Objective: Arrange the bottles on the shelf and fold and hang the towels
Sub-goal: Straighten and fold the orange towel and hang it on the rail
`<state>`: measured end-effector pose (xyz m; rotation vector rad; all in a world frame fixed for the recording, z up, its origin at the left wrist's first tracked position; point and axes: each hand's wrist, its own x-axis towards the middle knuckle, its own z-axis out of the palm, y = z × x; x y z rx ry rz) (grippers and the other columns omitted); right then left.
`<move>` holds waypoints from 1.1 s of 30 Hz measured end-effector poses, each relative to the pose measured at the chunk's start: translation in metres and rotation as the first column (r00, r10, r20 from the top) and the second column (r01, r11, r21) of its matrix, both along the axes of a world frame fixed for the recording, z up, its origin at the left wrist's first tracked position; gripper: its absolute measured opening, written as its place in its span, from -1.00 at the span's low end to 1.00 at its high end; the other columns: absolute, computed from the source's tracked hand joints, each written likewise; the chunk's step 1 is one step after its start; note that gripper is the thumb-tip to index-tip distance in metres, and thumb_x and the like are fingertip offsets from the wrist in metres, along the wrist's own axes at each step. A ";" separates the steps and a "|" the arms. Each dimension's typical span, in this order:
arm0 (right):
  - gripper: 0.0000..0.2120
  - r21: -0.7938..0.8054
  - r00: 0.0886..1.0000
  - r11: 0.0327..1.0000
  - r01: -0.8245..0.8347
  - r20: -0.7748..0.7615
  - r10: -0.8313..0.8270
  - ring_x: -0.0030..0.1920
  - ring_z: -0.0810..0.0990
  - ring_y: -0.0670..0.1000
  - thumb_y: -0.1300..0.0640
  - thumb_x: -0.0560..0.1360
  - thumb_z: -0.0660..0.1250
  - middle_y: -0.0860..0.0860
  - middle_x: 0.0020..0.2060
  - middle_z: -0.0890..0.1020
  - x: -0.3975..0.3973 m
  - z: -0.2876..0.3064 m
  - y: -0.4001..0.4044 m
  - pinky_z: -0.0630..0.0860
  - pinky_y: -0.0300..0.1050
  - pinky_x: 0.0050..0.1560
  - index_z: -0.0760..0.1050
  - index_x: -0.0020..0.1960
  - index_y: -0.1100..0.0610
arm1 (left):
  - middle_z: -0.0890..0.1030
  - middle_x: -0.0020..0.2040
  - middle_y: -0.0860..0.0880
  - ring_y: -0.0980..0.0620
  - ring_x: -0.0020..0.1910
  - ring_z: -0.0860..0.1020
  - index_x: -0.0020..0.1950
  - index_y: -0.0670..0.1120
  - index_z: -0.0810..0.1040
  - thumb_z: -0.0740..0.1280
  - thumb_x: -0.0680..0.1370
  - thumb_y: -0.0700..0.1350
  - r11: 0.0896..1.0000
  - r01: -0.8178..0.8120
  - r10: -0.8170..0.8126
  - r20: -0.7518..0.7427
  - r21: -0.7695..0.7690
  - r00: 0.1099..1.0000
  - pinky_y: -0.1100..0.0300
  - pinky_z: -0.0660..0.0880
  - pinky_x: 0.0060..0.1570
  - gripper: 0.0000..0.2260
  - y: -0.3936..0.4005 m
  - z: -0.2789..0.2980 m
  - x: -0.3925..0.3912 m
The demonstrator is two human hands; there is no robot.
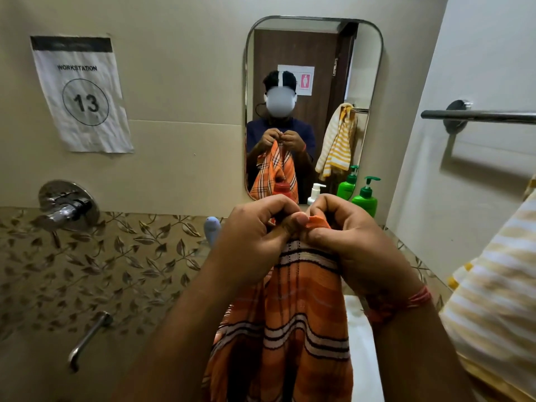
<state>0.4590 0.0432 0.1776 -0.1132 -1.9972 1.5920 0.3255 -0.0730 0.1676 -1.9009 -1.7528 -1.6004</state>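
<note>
**Orange towel held up in both my hands**

Orange cloth with dark and white stripes hangs down in front of me. This is the towel (pixel 293 329). I hold it up by its top edge, in front of the mirror (pixel 313 53).

My left hand (pixel 255 242) is on the left side of the top edge. Its fingers are curled and its thumb presses on the cloth. My right hand (pixel 351 242) is just beside it on the right. Its fingers pinch a small orange corner. My two hands are touching each other at the top. The rest of the towel drops straight down below them, between my arms.

A green bottle (pixel 366 195) stands behind my right hand, next to the mirror. A yellow striped towel (pixel 490 300) hangs at my right side. A metal bar (pixel 478 116) is on the wall above it. A tap (pixel 65 207) is on the wall to my left.
</note>
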 end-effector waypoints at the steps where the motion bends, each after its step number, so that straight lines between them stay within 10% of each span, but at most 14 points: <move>1: -0.79 0.239 0.988 0.961 0.139 0.029 -0.150 -0.28 0.50 -0.04 0.32 0.43 0.39 -0.01 -0.30 0.51 -0.002 -0.002 0.001 0.53 -0.11 -0.26 0.39 -0.20 0.10 | 0.66 -0.13 -0.04 0.04 -0.12 0.63 0.01 -0.17 0.64 0.36 0.61 -0.18 1.000 -0.008 0.007 -0.022 -0.008 1.000 -0.01 0.61 -0.13 -0.92 0.000 0.000 -0.001; 4: -0.75 0.805 0.880 0.498 0.324 -0.063 -0.470 -0.26 0.45 -0.09 0.32 0.41 0.35 -0.09 -0.27 0.47 -0.008 -0.005 -0.002 0.38 -0.17 -0.30 0.38 -0.18 0.01 | 0.67 -0.13 -0.05 0.00 -0.12 0.63 0.01 -0.18 0.65 0.37 0.61 -0.20 1.000 -0.023 0.023 -0.019 -0.020 1.000 -0.07 0.60 -0.12 -0.92 0.002 -0.003 -0.003; 7: -0.86 0.681 0.938 0.680 0.272 -0.030 -0.345 -0.23 0.48 -0.05 0.21 0.44 0.40 -0.06 -0.24 0.47 -0.008 -0.009 0.000 0.48 -0.15 -0.27 0.44 -0.17 0.08 | 0.65 -0.17 -0.07 -0.01 -0.18 0.63 -0.01 -0.18 0.63 0.35 0.62 -0.21 0.999 -0.033 0.033 0.032 0.008 0.999 -0.02 0.61 -0.19 -0.92 0.003 -0.006 -0.005; 10: -0.78 0.193 0.998 0.981 -0.026 0.054 0.016 -0.31 0.54 0.03 0.16 0.44 0.45 0.01 -0.32 0.50 -0.003 -0.010 0.008 0.56 -0.13 -0.31 0.40 -0.22 0.15 | 0.62 -0.22 0.01 0.07 -0.25 0.62 -0.04 -0.15 0.62 0.36 0.62 -0.22 0.994 -0.085 0.083 0.031 0.066 0.996 0.28 0.55 -0.31 -0.93 0.002 -0.005 -0.006; 17: -0.84 -0.188 0.973 0.956 -0.226 -0.001 0.230 -0.38 0.36 0.03 0.27 0.45 0.40 0.06 -0.35 0.39 0.000 -0.027 0.019 0.36 -0.12 -0.36 0.51 0.01 0.16 | 0.63 -0.27 0.32 0.34 -0.30 0.59 -0.17 0.16 0.55 0.36 0.62 -0.08 0.860 -0.445 0.367 0.302 0.249 0.880 0.51 0.44 -0.38 -0.80 -0.012 0.008 -0.026; 25: -0.83 0.205 0.999 0.978 -0.022 0.052 0.012 -0.32 0.55 0.09 0.15 0.54 0.41 0.29 -0.20 0.52 -0.019 -0.011 -0.004 0.55 -0.08 -0.33 0.57 0.05 0.23 | 0.63 -0.26 0.23 0.24 -0.30 0.62 -0.12 0.10 0.58 0.38 0.60 -0.10 0.970 -0.186 0.162 0.158 0.154 0.974 0.45 0.47 -0.37 -0.87 -0.003 0.003 -0.015; 33: -0.89 0.612 0.820 0.550 0.569 -0.366 -0.440 -0.10 0.55 -0.16 0.21 0.57 0.34 -0.09 -0.11 0.60 -0.029 -0.026 -0.015 0.53 -0.30 -0.10 0.64 0.02 0.11 | 0.64 -0.20 0.08 0.15 -0.30 0.60 -0.11 0.03 0.60 0.38 0.61 -0.08 0.963 -0.232 0.203 0.190 0.140 0.960 0.35 0.51 -0.38 -0.90 -0.001 -0.003 -0.019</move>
